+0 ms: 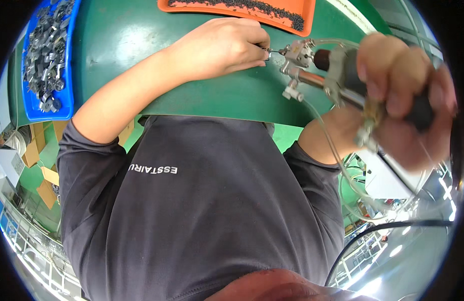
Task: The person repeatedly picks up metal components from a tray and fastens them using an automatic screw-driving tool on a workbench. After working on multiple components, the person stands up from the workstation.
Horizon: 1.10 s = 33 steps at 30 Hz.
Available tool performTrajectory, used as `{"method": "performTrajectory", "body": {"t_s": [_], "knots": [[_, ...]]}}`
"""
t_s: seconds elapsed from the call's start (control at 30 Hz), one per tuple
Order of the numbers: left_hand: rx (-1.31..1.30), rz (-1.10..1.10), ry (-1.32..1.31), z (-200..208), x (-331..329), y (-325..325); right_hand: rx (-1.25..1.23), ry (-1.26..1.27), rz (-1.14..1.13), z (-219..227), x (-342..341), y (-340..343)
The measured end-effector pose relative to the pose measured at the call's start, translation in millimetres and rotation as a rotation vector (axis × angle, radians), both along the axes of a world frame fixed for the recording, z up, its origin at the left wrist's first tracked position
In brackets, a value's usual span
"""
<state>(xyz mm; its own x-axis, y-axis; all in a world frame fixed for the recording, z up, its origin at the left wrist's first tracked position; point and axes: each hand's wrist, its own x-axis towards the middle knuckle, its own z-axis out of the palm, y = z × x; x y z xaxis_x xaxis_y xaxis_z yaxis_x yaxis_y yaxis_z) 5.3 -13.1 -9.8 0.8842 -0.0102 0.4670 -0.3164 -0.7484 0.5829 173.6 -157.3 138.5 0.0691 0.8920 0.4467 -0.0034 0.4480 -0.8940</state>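
Note:
My left hand is closed over the green tabletop, its fingertips pinching a small dark and shiny part that mostly hides behind them. On the right, my right hand wraps round the dark handle of a power screwdriver, slightly smeared by motion. The tool lies roughly sideways, its metal nose and thin bit pointing left. The bit's tip reaches the small part in my left fingertips; whether it touches is too small to tell. Clear air hoses loop down from the tool.
A blue bin full of small black and metallic parts stands at the left of the green table. Beyond my hands sits an orange tray of small black screw-like pieces. Cardboard boxes lie on the floor at left. A black cable curves at lower right.

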Motion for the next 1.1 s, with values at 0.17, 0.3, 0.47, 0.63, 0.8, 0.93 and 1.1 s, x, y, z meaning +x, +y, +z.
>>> {"method": "performTrajectory", "body": {"t_s": [0.17, 0.3, 0.47, 0.63, 0.8, 0.93, 1.1], "knots": [[-0.03, 0.001, -0.027, 0, 0, -1, 0.063, 0.031, -0.007, -1, 5, 10], [-0.016, 0.0, -0.042, 0, -2, 2, 0.104, 0.008, 0.028, 13, 9, -14], [0.034, -0.002, -0.074, -1, -4, 5, 0.113, 0.01, 0.01, 28, 25, -44], [0.004, 0.013, -0.055, -2, 1, 4, 0.134, -0.018, -0.038, 22, 27, -43], [-0.001, 0.022, -0.038, -3, 3, 3, 0.101, -0.114, -0.088, 19, 16, -32], [-0.012, 0.025, -0.046, -3, 3, 3, 0.083, -0.117, -0.011, 17, 16, -28], [-0.002, 0.006, -0.055, -3, 4, 3, 0.055, -0.139, 0.066, 12, 16, -25]]}}
